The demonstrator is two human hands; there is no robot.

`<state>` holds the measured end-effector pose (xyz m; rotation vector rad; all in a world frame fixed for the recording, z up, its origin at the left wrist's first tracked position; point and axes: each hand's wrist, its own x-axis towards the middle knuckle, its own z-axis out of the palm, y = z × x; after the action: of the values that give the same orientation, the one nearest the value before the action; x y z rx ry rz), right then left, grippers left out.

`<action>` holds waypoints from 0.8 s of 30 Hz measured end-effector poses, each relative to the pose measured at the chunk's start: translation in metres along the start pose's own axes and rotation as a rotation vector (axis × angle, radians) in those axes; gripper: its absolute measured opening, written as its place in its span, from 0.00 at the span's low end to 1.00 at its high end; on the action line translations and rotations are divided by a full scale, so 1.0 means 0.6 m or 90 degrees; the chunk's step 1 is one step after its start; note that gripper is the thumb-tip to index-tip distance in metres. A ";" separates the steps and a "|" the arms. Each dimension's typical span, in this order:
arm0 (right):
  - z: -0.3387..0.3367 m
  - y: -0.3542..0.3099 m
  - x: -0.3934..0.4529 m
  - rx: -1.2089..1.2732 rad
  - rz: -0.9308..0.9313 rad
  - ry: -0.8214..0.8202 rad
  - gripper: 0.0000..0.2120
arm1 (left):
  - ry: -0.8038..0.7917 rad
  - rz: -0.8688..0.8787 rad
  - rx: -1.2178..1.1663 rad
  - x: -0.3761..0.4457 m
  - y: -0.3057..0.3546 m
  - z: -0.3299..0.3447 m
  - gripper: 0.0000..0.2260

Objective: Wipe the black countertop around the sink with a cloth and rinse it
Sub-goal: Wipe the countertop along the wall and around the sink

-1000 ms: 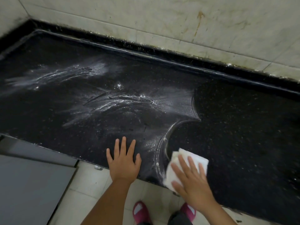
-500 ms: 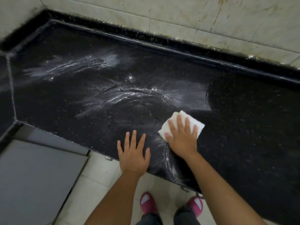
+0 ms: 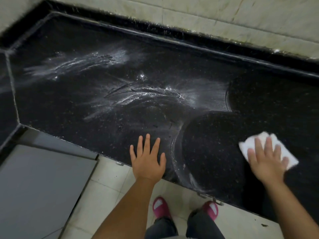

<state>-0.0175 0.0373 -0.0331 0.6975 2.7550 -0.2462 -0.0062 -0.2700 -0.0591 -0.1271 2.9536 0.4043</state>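
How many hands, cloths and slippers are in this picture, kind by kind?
Hands: 2, left hand and right hand
White cloth: 1
Pink slippers: 2, left slipper and right slipper
Total: 5

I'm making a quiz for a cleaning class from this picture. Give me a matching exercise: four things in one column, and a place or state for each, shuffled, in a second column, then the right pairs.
Column one:
1. left hand
2. right hand
3. white residue
4. slippers

Column two:
A. smeared in streaks across the black countertop
B. pink, on the tiled floor below the counter edge
C. flat on the bare counter near its front edge
D. pressing the white cloth onto the counter

Pairs: 1-C, 2-D, 3-A, 4-B
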 end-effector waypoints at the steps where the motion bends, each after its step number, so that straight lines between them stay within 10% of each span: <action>1: -0.008 -0.028 0.032 0.002 0.009 -0.003 0.25 | -0.009 -0.001 0.014 0.001 0.001 -0.001 0.30; 9: 0.059 -0.253 -0.001 -0.094 -0.335 -0.013 0.30 | 0.009 0.009 0.050 0.002 0.007 -0.008 0.23; 15: 0.115 -0.090 -0.158 -0.117 -0.515 0.001 0.22 | 0.023 0.023 0.069 0.003 0.006 -0.003 0.23; 24: -0.011 0.055 0.018 -0.025 -0.004 -0.016 0.25 | 0.018 0.017 0.080 0.003 0.007 -0.003 0.23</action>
<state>-0.0122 0.0722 -0.0336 0.6723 2.7309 -0.2007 -0.0089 -0.2665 -0.0566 -0.0782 3.0013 0.2222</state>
